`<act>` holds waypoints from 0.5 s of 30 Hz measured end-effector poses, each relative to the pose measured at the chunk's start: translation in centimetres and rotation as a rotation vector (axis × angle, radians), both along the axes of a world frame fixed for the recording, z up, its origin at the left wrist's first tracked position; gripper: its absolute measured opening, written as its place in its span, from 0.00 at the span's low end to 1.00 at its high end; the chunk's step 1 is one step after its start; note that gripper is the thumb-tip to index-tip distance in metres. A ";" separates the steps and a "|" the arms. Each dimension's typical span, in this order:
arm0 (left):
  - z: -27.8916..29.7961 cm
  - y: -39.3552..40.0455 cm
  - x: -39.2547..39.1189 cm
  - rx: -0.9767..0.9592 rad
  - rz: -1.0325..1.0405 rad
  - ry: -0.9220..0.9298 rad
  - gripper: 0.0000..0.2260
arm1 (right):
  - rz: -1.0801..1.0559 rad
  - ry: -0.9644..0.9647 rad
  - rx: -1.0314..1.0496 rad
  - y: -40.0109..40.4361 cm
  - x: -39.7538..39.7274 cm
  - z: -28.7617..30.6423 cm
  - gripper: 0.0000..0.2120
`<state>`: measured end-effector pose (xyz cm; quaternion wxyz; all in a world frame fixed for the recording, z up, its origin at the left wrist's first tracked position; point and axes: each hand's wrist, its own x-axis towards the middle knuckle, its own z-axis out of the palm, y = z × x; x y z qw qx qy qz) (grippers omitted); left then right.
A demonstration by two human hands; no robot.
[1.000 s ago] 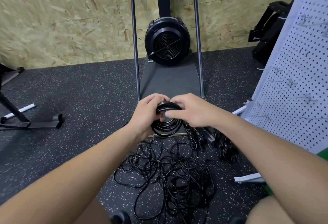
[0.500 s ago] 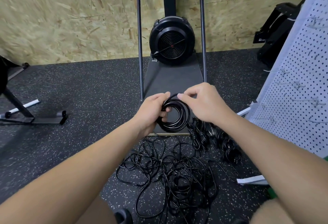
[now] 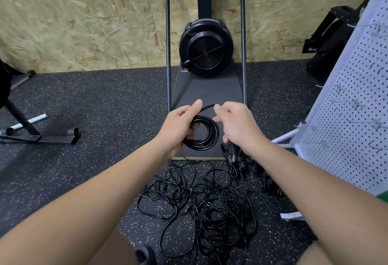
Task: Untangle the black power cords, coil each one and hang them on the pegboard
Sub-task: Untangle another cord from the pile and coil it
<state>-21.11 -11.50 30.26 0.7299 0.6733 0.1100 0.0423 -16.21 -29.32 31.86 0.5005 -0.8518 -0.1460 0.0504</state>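
Black coiled cord at frame centre, held up between both hands. Left hand grips the coil's left side; right hand pinches the loose end arcing over the top. Tangled cords lie on the floor below, bundled cords partly hidden under the right wrist. Pegboard cut off at right edge. Versus half a second ago, right hand sits a bit further from the coil.

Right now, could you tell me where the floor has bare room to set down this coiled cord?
Bare rubber floor lies left of the tangled cords, up to the black stand. Crowded: the bundled cords toward the pegboard.
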 end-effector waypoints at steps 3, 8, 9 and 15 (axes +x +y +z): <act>-0.1 1.2 0.1 -0.018 0.024 -0.019 0.20 | 0.269 0.035 -0.172 -2.2 1.1 0.6 0.20; 0.0 1.7 -0.1 -0.047 0.064 -0.008 0.20 | 0.625 0.164 -0.253 -5.2 2.6 0.9 0.05; 0.0 1.7 -0.1 -0.056 0.070 -0.006 0.20 | 0.645 0.186 -0.238 -5.3 2.6 0.6 0.04; 0.7 1.4 -0.3 -0.073 0.040 0.030 0.17 | 0.465 0.234 0.016 -4.9 2.7 -0.1 0.05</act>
